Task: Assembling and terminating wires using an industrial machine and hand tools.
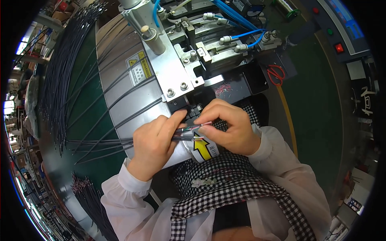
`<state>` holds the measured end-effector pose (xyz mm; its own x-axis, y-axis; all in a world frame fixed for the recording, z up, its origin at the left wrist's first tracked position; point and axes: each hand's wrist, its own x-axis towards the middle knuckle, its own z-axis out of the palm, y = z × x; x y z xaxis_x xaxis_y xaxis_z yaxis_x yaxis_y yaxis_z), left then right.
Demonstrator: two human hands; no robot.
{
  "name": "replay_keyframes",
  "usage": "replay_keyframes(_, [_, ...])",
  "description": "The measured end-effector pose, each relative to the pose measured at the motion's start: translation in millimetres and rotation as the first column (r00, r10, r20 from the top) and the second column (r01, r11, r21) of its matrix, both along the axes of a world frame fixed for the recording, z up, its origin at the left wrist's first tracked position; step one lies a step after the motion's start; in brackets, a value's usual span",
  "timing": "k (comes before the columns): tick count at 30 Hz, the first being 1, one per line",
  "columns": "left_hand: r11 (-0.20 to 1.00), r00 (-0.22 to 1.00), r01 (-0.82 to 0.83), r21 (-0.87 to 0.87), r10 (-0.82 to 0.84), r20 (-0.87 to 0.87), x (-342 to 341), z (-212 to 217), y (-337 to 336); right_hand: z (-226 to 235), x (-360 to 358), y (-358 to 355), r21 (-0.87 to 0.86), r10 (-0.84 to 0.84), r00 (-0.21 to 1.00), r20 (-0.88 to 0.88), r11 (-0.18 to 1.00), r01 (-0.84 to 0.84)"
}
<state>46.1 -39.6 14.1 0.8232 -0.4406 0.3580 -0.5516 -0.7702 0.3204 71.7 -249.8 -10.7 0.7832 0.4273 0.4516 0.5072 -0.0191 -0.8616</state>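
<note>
My left hand (155, 138) is closed round several dark cables (116, 142), whose long ends trail off to the left over the metal machine table. Their stripped ends, with thin coloured wires (192, 127), stick out to the right of my fingers. Thumb and forefinger of my right hand (229, 128) pinch the tips of these wires. Both hands are just in front of the machine's metal head (173, 72), close to its small dark clamp area (195, 110). A white label with a yellow arrow (202, 149) lies beneath the wires.
More dark cables lie across the machine's metal top (120, 108), and a big cable bundle (66, 76) covers the left bench. A second bundle (86, 190) is at lower left. Wire scraps (223, 89) and red-handled scissors (276, 75) lie right of the head. A control panel (341, 28) stands at upper right.
</note>
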Motion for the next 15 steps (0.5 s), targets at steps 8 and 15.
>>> replay_keyframes(8, [0.953, 0.986, 0.025, -0.302, -0.073, -0.148, -5, 8, -6, 1, 4, 3, 0.195, 0.099, 0.793, -0.601, 0.98, 0.026])
replay_keyframes(15, [0.924, 0.95, -0.12, -0.362, 0.002, -0.311, -7, 8, -11, -5, 3, 4, 0.239, 0.061, 0.754, -0.654, 0.963, 0.129])
